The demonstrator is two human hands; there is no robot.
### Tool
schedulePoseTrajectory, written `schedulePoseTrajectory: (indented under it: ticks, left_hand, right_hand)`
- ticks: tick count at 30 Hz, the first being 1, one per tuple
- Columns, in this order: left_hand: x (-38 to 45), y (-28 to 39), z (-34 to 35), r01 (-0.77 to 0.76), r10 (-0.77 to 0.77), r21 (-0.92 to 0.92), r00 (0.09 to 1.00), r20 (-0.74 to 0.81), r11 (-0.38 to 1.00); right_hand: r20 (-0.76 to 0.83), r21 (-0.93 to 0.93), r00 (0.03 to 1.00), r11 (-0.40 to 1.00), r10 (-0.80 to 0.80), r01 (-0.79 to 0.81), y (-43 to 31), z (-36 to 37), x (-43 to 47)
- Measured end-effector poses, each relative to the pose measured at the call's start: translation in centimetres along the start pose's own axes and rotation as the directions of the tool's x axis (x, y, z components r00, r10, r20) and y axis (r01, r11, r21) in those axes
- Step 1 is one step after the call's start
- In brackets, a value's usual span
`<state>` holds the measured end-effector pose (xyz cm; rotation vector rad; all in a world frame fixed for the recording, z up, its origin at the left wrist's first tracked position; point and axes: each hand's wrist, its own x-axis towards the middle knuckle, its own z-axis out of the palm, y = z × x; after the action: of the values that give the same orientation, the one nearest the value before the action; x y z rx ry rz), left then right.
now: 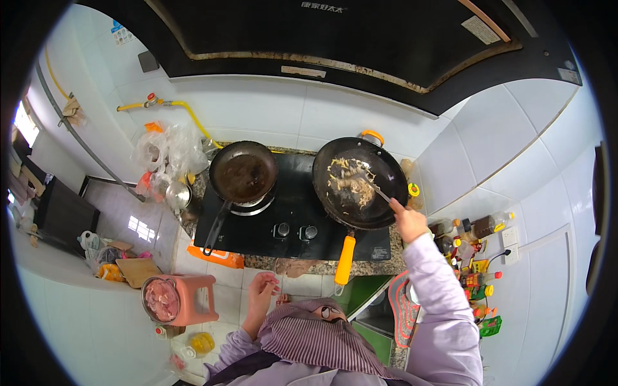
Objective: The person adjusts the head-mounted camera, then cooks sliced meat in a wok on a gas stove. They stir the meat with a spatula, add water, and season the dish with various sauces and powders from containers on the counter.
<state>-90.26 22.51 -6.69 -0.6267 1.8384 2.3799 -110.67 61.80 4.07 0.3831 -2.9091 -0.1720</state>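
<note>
My right hand grips the handle of a metal spatula over the right side of a large black wok. The spatula's blurred head is among shredded, pale yellow-brown food in the wok. The wok sits on the right side of a black glass gas cooktop, its orange handle pointing towards me. My left hand hangs in front of the counter with nothing seen in it, its fingers loosely bent. Left of the wok, a dark frying pan with an oily bottom rests over the other burner.
A range hood overhangs the cooktop. Several sauce bottles line the right wall. Plastic bags and a metal ladle are at the left. A metal bowl of raw meat stands on a pink stool at lower left.
</note>
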Motion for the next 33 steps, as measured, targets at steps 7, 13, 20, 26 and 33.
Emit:
schedulePoseTrajectory:
  ticks: [7,13,20,26,33]
  left_hand:
    - [0.9,-4.0,-0.3,-0.009,0.009,-0.01,0.999,0.036,1.0]
    - [0.7,-2.3,1.7,0.034,-0.03,-0.059,0.998,0.063,0.998]
    - [0.5,-1.9,1.3,0.0,0.003,-0.045,0.998,0.064,0.999]
    - [0.5,-4.1,-0.7,0.02,-0.02,-0.012,1.0,0.002,1.0]
    - [0.7,-2.2,0.4,0.034,-0.034,-0.058,0.999,0.006,0.998]
  right_hand:
    - [0.051,-0.066,0.998,0.997,-0.035,0.038,2.1,-11.4,-5.8]
    - [0.001,0.272,0.964,0.927,0.267,-0.257,0.3,-2.1,-2.8]
    - [0.092,0.273,0.978,0.939,0.189,-0.207,-2.1,0.6,-0.5]
    - [0.154,0.105,0.988,0.994,0.019,-0.035,-0.9,-13.8,-5.0]
    - [0.115,0.22,0.979,0.956,0.171,-0.192,-1.7,-8.5,-4.7]
